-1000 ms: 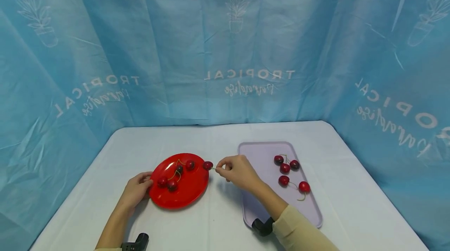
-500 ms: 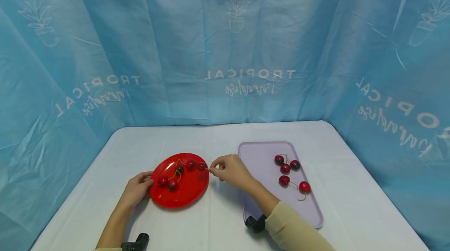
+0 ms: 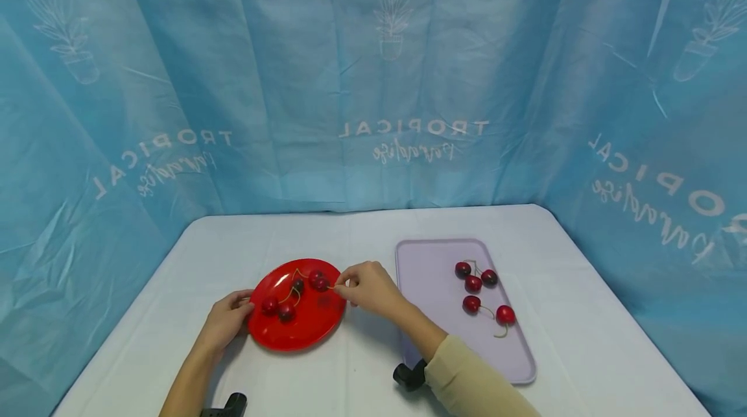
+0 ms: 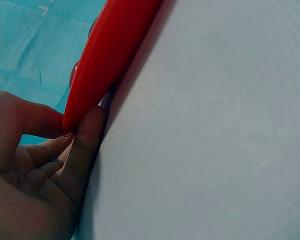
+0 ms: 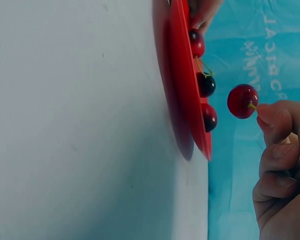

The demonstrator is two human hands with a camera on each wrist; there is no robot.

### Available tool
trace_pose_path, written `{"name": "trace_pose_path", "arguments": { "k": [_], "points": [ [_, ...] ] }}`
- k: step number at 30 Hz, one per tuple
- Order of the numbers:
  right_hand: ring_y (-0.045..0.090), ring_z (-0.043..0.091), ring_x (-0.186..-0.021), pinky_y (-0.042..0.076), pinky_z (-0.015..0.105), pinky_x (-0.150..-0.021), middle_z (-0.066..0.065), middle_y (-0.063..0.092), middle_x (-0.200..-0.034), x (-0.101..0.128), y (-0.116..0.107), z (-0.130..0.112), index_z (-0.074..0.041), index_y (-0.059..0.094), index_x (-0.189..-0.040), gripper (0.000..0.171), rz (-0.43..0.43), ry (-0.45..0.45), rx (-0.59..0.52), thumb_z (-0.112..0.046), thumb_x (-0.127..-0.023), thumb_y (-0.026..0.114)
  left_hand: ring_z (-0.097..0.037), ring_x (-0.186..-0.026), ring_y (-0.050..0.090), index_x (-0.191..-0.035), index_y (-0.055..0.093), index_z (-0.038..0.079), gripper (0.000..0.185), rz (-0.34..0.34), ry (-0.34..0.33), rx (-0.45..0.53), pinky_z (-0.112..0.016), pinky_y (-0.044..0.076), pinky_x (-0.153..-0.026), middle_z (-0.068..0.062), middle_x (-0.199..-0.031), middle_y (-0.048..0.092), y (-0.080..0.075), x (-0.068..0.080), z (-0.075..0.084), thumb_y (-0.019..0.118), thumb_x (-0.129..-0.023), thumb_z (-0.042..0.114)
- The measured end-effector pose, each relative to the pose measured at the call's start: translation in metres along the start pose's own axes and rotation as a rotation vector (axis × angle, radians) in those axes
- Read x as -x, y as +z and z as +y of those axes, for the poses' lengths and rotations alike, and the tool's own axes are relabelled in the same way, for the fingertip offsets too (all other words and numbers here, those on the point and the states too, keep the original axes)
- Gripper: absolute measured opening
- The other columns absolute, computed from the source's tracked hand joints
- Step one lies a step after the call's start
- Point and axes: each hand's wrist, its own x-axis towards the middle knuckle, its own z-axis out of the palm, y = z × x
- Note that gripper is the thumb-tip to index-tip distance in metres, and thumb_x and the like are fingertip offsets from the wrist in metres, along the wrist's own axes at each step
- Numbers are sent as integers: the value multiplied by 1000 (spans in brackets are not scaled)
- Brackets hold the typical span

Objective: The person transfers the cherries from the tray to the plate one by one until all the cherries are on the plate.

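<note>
My left hand point(image 3: 224, 316) pinches the left rim of a red plate point(image 3: 303, 333); in the left wrist view the thumb lies on top of the rim and fingers are under it. Several dark red cherries with stems lie on the plate, among them a cherry point(image 3: 286, 312) near its front. Over the plate's right part, my right hand point(image 3: 370, 287) pinches a cherry point(image 5: 242, 101) by its stem between thumb and forefinger. That cherry hangs above the plate's surface in the right wrist view, and overlaps another cherry in the head view.
A pale purple tray point(image 3: 432, 326) lies on the right of the white-covered table point(image 3: 233, 242). Several cherries, such as the front one point(image 3: 505, 314), rest on its right half. A blue printed curtain point(image 3: 373, 80) stands behind and at both sides.
My right hand has moved left with the cherry, from the plate's right edge to over the plate. My left hand stays at the rim.
</note>
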Motion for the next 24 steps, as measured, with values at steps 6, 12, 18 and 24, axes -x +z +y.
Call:
{"name": "trace_pose_path", "arguments": {
  "k": [6,12,18,24],
  "points": [
    [53,9,-46,42,24,-44,-7,54,-52,-2,6,-3,-19,73,-84,5,-22,16,10,-22,-86,71,-25,-93,61,-135,44,-5,43,3,0,-11,-30,55,-72,-27,-124,54,1,-1,-4,49,-98,15],
    [50,8,-46,45,23,-46,-9,53,-52,-7,13,-6,-17,75,-83,6,-23,3,41,-21,-86,71,-26,-94,61,-136,43,-5,44,7,-6,-22,-30,56,-72,-27,-124,53,1,-2,-2,50,-97,16],
    [50,8,-48,46,22,-47,-9,54,-53,-10,20,-6,-17,75,-84,6,-45,20,59,-21,-86,71,-24,-90,61,-135,44,-6,44,1,2,-13,-31,56,-72,-27,-123,54,1,-1,-1,49,-97,15],
    [50,8,-46,46,23,-47,-9,53,-51,-11,26,-7,-18,75,-84,6,-56,31,84,-21,-86,70,-23,-90,60,-136,44,-5,44,1,9,-9,-28,55,-70,-25,-122,55,1,-2,-2,50,-97,16]
  ]
}}
